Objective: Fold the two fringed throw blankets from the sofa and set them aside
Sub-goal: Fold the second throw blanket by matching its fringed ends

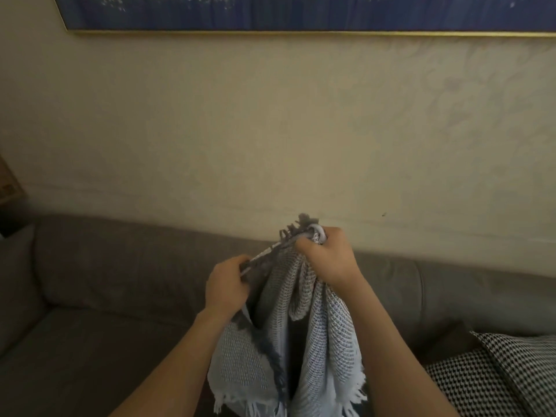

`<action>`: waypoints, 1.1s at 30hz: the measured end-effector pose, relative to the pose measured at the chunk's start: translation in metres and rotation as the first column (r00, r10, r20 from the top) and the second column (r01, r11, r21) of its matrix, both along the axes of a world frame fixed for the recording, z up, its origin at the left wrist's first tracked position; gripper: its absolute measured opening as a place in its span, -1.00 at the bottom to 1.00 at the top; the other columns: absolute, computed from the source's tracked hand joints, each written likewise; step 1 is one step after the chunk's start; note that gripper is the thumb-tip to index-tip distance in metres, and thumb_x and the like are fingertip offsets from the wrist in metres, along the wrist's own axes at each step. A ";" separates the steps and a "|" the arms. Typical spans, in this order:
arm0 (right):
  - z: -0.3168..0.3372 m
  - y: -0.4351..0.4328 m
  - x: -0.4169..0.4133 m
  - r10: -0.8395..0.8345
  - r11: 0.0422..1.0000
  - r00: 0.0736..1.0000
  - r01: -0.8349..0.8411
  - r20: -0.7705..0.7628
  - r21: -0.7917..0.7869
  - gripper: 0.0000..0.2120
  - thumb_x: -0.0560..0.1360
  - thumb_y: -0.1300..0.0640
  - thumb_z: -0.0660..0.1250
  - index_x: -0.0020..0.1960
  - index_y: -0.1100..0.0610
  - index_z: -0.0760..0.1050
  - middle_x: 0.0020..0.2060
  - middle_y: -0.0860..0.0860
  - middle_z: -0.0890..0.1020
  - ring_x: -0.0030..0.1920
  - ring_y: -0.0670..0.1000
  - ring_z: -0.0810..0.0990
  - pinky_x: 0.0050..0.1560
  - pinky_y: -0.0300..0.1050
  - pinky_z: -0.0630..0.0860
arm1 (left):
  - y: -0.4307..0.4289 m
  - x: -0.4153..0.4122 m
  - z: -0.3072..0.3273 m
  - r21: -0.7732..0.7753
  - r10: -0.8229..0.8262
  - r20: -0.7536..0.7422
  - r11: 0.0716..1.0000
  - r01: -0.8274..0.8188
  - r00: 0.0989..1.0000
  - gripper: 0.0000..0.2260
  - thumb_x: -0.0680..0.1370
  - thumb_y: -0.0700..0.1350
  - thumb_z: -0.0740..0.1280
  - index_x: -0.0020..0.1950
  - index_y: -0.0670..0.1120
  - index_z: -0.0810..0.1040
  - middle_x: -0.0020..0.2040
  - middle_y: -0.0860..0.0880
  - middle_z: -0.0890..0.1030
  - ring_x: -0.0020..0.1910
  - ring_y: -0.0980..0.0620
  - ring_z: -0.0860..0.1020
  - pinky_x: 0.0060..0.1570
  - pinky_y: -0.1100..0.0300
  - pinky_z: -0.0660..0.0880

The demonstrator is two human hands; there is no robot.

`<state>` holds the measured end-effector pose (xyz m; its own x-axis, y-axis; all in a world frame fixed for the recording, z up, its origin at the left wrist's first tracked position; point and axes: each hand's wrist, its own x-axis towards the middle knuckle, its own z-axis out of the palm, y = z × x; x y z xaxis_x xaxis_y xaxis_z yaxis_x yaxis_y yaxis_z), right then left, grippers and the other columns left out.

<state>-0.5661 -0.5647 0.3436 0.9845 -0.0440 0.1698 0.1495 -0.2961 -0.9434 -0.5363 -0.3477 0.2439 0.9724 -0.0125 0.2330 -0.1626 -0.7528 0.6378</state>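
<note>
**A:** What are the hands doing?

**B:** Both are gripping one fringed throw blanket (pixel 304 320), a pale grey-blue waffle knit, and holding it up in front of the grey sofa (pixel 120 266). The right hand (pixel 328 257) is clenching a bunched corner in a tight fist, with dark fringe (pixel 301 225) sticking out just above the knuckles. The left hand (pixel 227 284) is sitting lower and beside it, pinching the blanket's edge between thumb and fingers, so a short stretch of edge is running taut between the two grips.

**A:** Where is the rest of the blanket?

**B:** It is hanging in loose folds below both hands, between the forearms, with white fringe (pixel 355 392) dangling at the bottom.

**A:** Anything around it?

**B:** A black-and-white patterned cushion (pixel 496 377) is lying on the seat, below and to the right of the right hand. Above the grips, a cream wall is carrying a blue picture (pixel 301 10) in a gold frame.
</note>
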 end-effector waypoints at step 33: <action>-0.024 0.019 0.007 0.125 0.906 0.991 -0.129 -0.036 -0.404 -0.73 0.38 -0.02 0.37 -0.40 0.00 0.34 -0.54 -0.05 0.42 -0.48 0.01 0.34 -0.40 -0.04 0.28 | -0.002 0.000 0.071 0.017 -0.386 -0.035 0.922 0.386 0.922 -0.68 0.60 -0.24 0.43 -0.24 0.15 0.59 -0.35 0.22 0.59 -0.33 0.32 0.54 -0.35 0.35 0.31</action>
<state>-0.5594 -0.5461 0.3196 0.9788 0.1522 0.1374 0.2032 -0.6315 -0.7483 -0.5360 -0.3496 0.3147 0.8977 -0.3933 0.1984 -0.4242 -0.6501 0.6305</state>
